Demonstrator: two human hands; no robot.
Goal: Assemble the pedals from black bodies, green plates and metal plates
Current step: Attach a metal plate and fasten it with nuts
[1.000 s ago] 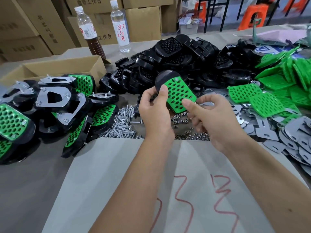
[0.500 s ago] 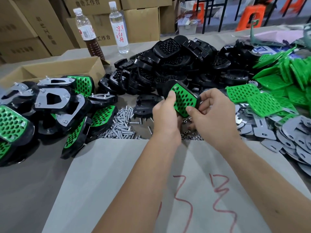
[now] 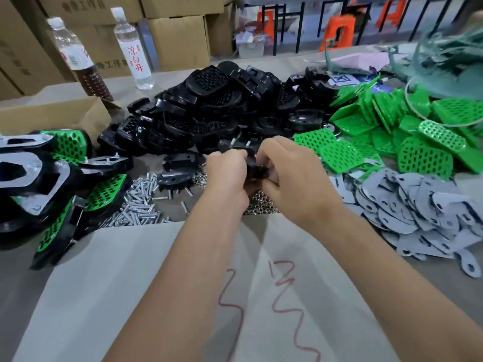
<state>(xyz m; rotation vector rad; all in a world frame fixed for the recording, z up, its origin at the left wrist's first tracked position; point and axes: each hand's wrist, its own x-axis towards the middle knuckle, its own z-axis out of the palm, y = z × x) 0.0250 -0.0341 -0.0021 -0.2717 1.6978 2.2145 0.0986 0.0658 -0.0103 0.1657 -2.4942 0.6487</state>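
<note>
– Holding one pedal (image 3: 257, 167) over the nuts (image 3: 261, 205), are both hands curled round it?
– Yes: left hand (image 3: 227, 169) and right hand (image 3: 292, 176) grip it, bolts up, green face hidden. I judge the step is fitting a metal plate (image 3: 407, 205) next, which calls for a reach rightward across the counter (image 3: 21, 283).
– Versus before?
– Flipped and lowered; earlier its green plate faced the camera.

Behind the grey desk (image 3: 167, 77), stacked cardboard boxes (image 3: 180, 37) fill the left; right of the boxes stand orange plastic stools (image 3: 339, 32) and black metal frames (image 3: 300, 24).
</note>
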